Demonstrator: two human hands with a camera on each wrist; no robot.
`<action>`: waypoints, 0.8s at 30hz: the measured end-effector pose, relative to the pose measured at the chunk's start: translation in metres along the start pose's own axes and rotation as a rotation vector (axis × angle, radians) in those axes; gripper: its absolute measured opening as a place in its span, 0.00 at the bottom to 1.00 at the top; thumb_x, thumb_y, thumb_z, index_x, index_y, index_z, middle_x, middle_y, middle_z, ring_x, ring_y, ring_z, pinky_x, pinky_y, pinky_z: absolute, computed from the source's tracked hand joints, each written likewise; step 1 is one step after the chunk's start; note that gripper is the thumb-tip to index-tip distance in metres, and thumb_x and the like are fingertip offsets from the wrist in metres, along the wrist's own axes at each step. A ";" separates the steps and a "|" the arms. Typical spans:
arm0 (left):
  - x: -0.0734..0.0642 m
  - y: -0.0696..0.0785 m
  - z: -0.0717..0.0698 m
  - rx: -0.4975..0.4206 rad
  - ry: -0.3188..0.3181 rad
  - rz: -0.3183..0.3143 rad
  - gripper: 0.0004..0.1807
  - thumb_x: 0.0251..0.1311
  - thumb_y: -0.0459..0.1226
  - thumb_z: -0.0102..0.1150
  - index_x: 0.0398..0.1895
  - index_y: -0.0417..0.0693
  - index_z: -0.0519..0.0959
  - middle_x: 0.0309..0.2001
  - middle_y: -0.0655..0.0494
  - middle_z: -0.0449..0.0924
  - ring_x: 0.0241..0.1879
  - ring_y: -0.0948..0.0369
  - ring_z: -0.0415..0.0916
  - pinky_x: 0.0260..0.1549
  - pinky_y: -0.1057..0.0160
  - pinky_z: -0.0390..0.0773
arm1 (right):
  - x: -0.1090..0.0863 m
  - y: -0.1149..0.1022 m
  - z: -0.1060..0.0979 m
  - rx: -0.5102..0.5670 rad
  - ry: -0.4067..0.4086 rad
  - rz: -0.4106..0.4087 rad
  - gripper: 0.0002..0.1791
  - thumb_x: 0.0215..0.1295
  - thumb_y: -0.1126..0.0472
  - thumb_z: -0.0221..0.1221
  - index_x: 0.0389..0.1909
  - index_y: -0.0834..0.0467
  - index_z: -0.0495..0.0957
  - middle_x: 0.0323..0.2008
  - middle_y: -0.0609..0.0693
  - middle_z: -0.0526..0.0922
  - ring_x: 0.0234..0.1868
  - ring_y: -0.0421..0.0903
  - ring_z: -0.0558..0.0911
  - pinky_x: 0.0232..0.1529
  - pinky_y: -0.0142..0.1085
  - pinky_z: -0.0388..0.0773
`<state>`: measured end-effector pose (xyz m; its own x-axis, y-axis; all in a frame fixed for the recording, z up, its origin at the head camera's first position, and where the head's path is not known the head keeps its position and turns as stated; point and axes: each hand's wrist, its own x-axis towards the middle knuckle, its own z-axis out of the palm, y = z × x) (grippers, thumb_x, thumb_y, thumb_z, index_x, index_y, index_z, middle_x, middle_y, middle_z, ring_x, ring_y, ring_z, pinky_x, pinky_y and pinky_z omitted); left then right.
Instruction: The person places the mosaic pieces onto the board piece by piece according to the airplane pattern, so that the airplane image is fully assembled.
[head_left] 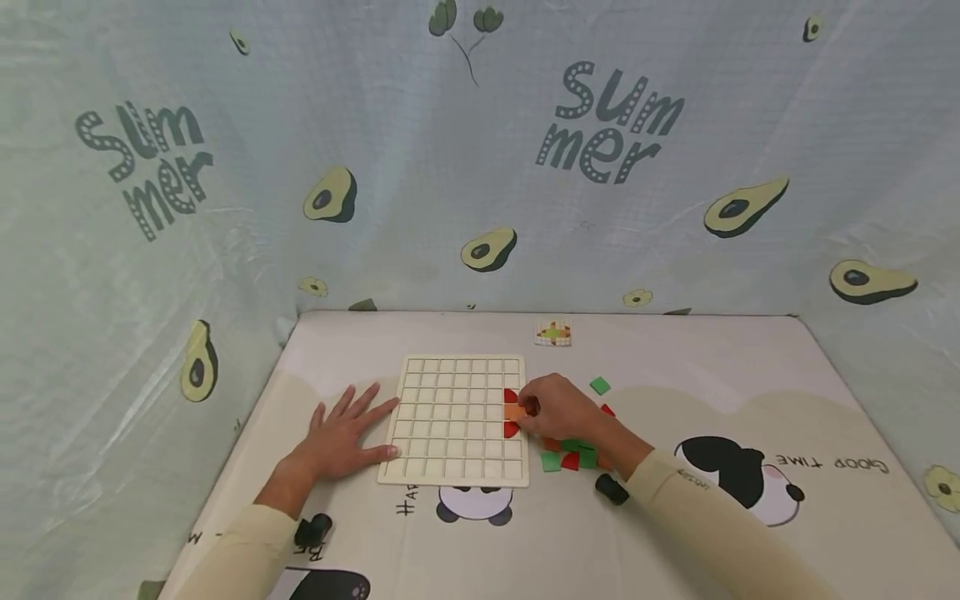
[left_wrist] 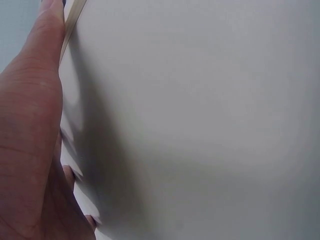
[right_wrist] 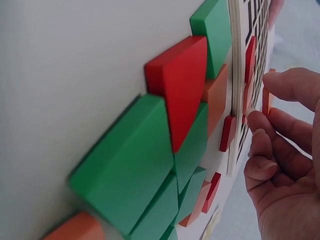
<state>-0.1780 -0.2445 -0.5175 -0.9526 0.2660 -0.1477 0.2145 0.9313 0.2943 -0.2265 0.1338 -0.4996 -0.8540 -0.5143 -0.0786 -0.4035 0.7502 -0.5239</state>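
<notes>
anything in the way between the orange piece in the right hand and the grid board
Nothing visible stands between the orange piece in the right hand and the grid board. The loose green pieces lie off its right side.

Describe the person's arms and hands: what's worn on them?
The left sleeve and right sleeve are beige, ending near the wrists. The left hand and right hand are ungloved. A small black device shows beside each sleeve's end.
</notes>
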 end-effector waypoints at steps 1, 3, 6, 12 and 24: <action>0.000 0.000 0.001 0.007 -0.002 0.002 0.46 0.61 0.68 0.62 0.80 0.64 0.64 0.85 0.47 0.50 0.83 0.33 0.41 0.71 0.19 0.42 | 0.000 0.000 0.000 0.005 -0.004 0.003 0.10 0.63 0.56 0.72 0.41 0.57 0.87 0.29 0.42 0.79 0.33 0.40 0.75 0.35 0.31 0.75; 0.000 0.001 0.001 0.012 -0.008 0.000 0.46 0.61 0.68 0.62 0.80 0.64 0.64 0.85 0.47 0.50 0.83 0.34 0.42 0.71 0.19 0.42 | 0.000 -0.001 0.000 0.011 -0.010 -0.002 0.10 0.64 0.56 0.72 0.41 0.57 0.87 0.29 0.43 0.79 0.33 0.40 0.75 0.35 0.31 0.74; -0.001 0.002 0.000 0.024 -0.007 -0.004 0.46 0.61 0.68 0.62 0.80 0.64 0.64 0.85 0.46 0.51 0.83 0.33 0.42 0.71 0.19 0.43 | 0.000 -0.004 0.000 0.002 -0.006 -0.029 0.10 0.64 0.56 0.72 0.40 0.57 0.87 0.28 0.43 0.79 0.33 0.40 0.75 0.34 0.30 0.74; -0.002 0.003 -0.002 0.020 -0.008 -0.011 0.46 0.61 0.68 0.62 0.80 0.64 0.64 0.85 0.47 0.51 0.83 0.33 0.42 0.71 0.19 0.42 | 0.005 -0.008 0.001 -0.021 -0.002 -0.047 0.09 0.64 0.56 0.72 0.39 0.58 0.87 0.26 0.43 0.78 0.32 0.40 0.74 0.33 0.30 0.74; -0.001 0.002 -0.002 0.002 0.004 0.001 0.46 0.61 0.66 0.63 0.80 0.64 0.64 0.85 0.47 0.51 0.83 0.34 0.42 0.71 0.20 0.42 | 0.009 -0.006 0.004 0.002 0.001 -0.056 0.06 0.65 0.58 0.70 0.35 0.57 0.87 0.25 0.42 0.78 0.30 0.39 0.74 0.31 0.29 0.72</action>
<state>-0.1773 -0.2432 -0.5147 -0.9532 0.2661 -0.1433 0.2160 0.9315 0.2928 -0.2305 0.1232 -0.5003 -0.8303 -0.5552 -0.0482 -0.4502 0.7191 -0.5293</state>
